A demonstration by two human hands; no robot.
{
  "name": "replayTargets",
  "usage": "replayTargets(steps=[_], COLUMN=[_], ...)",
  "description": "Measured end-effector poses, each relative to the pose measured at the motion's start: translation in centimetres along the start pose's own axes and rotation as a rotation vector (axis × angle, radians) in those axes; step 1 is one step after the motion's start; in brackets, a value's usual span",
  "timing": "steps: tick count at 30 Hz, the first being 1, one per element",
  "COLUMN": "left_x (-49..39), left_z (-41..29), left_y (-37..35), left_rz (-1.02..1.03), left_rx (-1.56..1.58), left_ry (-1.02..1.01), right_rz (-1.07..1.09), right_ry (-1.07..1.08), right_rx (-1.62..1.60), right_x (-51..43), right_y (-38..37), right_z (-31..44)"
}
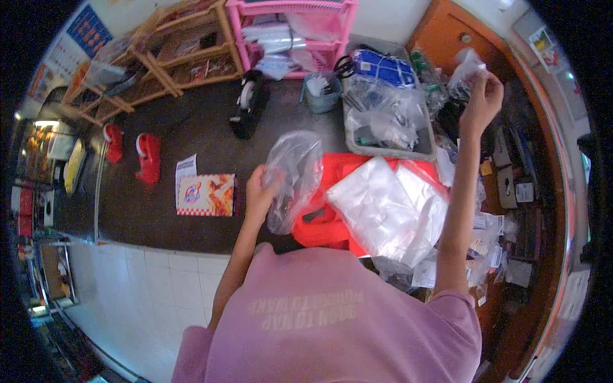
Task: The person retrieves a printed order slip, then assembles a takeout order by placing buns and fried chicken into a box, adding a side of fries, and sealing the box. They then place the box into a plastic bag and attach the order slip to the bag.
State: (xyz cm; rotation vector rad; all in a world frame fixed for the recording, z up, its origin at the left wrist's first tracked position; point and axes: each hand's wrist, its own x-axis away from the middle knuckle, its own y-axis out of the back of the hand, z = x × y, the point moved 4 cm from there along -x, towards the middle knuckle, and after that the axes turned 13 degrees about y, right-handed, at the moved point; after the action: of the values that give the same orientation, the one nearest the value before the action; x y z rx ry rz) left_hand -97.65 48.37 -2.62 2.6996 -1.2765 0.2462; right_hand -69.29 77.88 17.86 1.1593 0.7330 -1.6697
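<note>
Over the dark tabletop, my left hand [261,194] grips a clear plastic bag [299,174] by its left side. Up at the right, my right hand [482,103] pinches a crumpled piece of clear plastic [464,72] between thumb and fingers. Before me lie red plastic bags [318,225], with a stack of flat clear plastic bags [376,206] on top of them. A small printed food box [206,195] rests left of my left hand. Its top edge overlaps a white paper slip [186,166] that bears writing.
A grey tray [388,152] holds plastic and a blue bundle [383,68]. A black tape dispenser [249,103] stands near a pink plastic rack [292,5]. Red tape dispensers [149,158] are at left, below a wooden shelf [167,62]. Plastic-wrapped packets [488,239] crowd the right.
</note>
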Motion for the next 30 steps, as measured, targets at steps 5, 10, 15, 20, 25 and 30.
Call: replayTargets(steps=[5,10,15,20,25,30], left_x=[0.7,3.6,9.4,11.6,11.3,11.1], left_z=[-1.8,-0.8,8.5,10.4,9.0,9.5], left_y=[2.8,9.3,10.1,12.7,15.4,17.1], left_rz=[0.007,-0.468,-0.331,-0.217,-0.214,-0.095], left_rx=[0.401,-0.186,-0.173,-0.065,0.028,0.223], left_ry=[0.118,-0.226,0.213,0.445,0.424,0.431], right_rz=[1.085,1.881,2.247,2.33,1.708,1.866], right_ry=[0.341,0.544,0.574,0.54,-0.037,0.453], right_rx=[-0.415,0.11,-0.533,-0.939,-0.803,-0.155], right_x=[19.6,30.1,29.4,26.9,29.9,39.1], right_y=[-8.2,-9.1,-6.8,-11.3,-23.4,-26.2], right_z=[18.3,20.3,26.8,31.3,34.1,36.3])
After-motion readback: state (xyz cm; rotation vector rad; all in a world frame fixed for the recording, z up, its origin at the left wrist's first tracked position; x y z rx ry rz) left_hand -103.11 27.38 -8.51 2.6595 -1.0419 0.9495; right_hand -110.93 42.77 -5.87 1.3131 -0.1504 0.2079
